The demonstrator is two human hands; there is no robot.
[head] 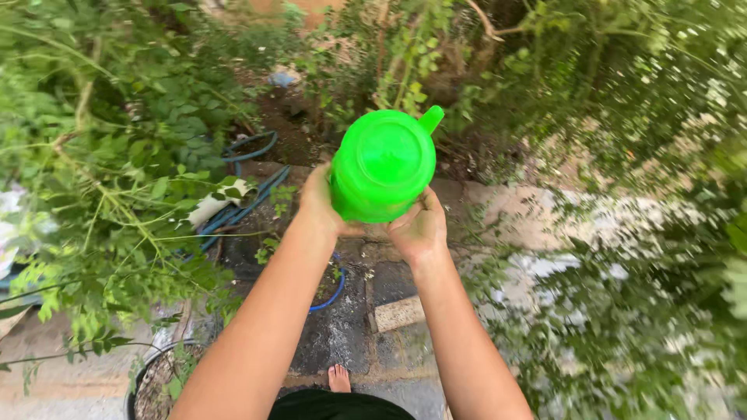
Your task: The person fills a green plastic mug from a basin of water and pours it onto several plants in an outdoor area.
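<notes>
At centre frame, your left hand (320, 204) and right hand (420, 229) each keep a grip pressed against the bright green plastic jug (383, 165), arms outstretched above wet paving (342, 327).

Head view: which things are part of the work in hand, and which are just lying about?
In hand:
green plastic jug
left hand
right hand

Lying about:
blue hose
loose brick
plant pot
shrubs

Blue hose (247, 204), leafy bushes (109, 179), wet stone paving (342, 330).
</notes>
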